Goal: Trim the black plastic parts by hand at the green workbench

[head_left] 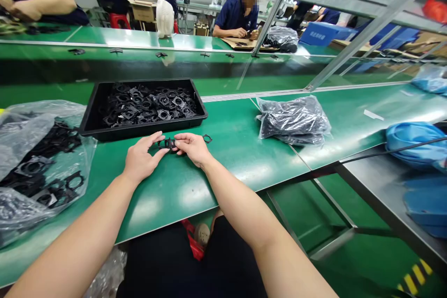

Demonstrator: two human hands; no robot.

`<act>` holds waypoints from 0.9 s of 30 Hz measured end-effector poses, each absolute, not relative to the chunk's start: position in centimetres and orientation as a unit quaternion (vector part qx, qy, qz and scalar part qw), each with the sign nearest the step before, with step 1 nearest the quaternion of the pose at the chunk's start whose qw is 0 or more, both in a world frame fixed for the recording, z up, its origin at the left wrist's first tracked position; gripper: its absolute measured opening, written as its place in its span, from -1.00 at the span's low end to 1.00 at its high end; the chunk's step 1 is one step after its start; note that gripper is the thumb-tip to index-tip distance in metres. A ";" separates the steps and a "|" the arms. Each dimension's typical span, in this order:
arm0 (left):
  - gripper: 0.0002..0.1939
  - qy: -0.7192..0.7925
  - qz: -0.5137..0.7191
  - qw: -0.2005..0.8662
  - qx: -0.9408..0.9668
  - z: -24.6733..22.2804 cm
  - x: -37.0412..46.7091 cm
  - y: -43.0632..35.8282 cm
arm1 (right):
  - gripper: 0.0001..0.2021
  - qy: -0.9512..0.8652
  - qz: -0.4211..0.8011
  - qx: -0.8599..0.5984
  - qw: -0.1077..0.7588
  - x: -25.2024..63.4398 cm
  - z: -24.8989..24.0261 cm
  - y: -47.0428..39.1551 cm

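Note:
Above the green tabletop, my left hand (144, 156) and my right hand (191, 148) meet at a small black plastic part (169, 143). Both hands pinch it, thumb and fingers on either side. Its exact shape is partly covered by my fingertips. Just right of my right hand lies a thin black ring (207, 138). Behind my hands stands a black tray (143, 131) heaped with black plastic frames (164, 102) that have round openings. To the left, an opened clear plastic bag (75, 111) spills more black frames (33, 166).
A sealed clear bag of black parts (295, 118) rests at the right of the green table (230, 167). Small black pieces (161, 55) sit spaced along the strip beyond. Metal posts (363, 32) slant across the right. Blue bags (415, 142) lie at far right. Co-workers (235, 16) sit opposite.

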State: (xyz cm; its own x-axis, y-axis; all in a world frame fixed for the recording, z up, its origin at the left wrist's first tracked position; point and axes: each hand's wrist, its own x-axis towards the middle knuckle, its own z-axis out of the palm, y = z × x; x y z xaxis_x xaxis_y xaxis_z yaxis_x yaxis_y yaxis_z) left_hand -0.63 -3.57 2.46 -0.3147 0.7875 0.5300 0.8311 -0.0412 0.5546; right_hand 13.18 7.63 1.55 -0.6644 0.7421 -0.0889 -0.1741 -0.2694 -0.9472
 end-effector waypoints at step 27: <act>-0.46 -0.665 -0.409 0.042 -0.624 3.1 0.3 -3.8 | -0.62 -0.530 0.771 -0.214 0.279 13.6 1.9 7.2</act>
State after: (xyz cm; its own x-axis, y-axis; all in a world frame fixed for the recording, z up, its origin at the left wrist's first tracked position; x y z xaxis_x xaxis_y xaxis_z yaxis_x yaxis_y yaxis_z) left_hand 0.30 -3.82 3.09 -0.2172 0.7948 0.5666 0.8642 -0.1133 0.4902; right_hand 13.64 7.21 1.95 -0.7529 0.6573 -0.0335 -0.2040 -0.2815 -0.9376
